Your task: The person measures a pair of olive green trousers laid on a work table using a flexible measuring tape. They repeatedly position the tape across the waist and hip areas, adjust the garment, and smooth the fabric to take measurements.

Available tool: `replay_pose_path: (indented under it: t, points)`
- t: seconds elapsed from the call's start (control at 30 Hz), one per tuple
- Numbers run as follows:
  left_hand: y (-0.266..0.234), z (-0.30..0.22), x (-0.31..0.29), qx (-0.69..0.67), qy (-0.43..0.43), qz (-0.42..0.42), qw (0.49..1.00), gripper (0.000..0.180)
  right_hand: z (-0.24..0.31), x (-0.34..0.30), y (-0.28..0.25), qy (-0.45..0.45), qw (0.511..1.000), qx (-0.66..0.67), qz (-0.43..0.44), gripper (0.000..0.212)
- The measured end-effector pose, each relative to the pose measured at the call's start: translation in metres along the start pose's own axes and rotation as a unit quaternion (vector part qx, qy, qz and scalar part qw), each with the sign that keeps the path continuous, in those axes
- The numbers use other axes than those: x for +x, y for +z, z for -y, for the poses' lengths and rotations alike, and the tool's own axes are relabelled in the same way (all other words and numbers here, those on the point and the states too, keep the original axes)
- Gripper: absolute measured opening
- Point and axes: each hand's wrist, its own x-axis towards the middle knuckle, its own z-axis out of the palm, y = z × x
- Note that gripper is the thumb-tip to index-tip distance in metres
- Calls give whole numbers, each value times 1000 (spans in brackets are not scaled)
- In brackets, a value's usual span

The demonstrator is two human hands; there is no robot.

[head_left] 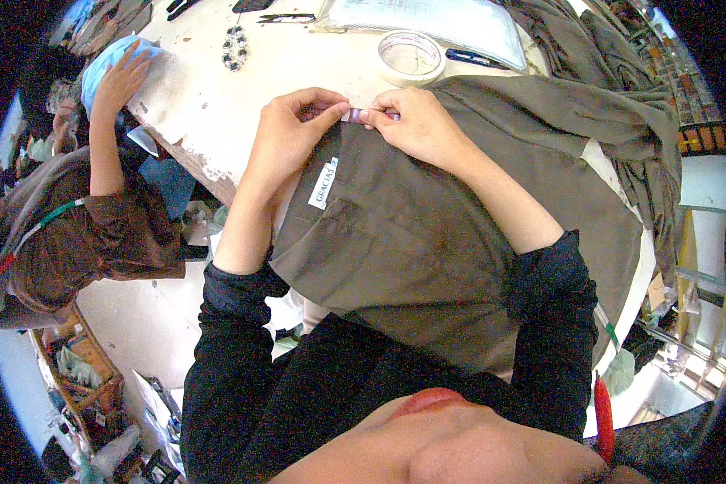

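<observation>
Evidently, a short pale-purple strip is pinched at both ends, its long axis being laid almost level, from nine o'clock to three. It is held at the far edge of a brown cloth, just above the counter's near side; whether it is sewn to the cloth cannot be told. The strip is narrow, faintly glossy, and whitened toward its nine o'clock end. That end is gripped by the left hand, with thumb and index fingers pressed together; the other end is nipped likewise by the right hand, no gap being left at either pinch.

The cloth is stretched from the strip toward five o'clock, over the person's lap, and is also spread toward three o'clock in loose folds. Its surface is plain, matt and softly creased. Below the strip, toward seven o'clock, a white printed label is carried by the cloth, its long axis being tilted from seven o'clock to one.

Between one and two o'clock from the strip, a tape roll is set flat; toward ten, a beaded loop is laid.
</observation>
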Motion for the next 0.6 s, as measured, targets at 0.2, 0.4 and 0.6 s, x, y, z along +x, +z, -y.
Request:
replay_pose_path:
  t: [0.2,0.4,0.6]
  points:
    - [2,-5,-1,87,53,-12,995,15,2,-11,-27,55,992,82,80,25]
    - [3,-8,-3,143,73,-21,987,15,-15,-23,-47,60,991,111,49,19]
    - [0,-9,-5,154,73,-25,985,16,-20,-22,-38,22,998,57,3,19]
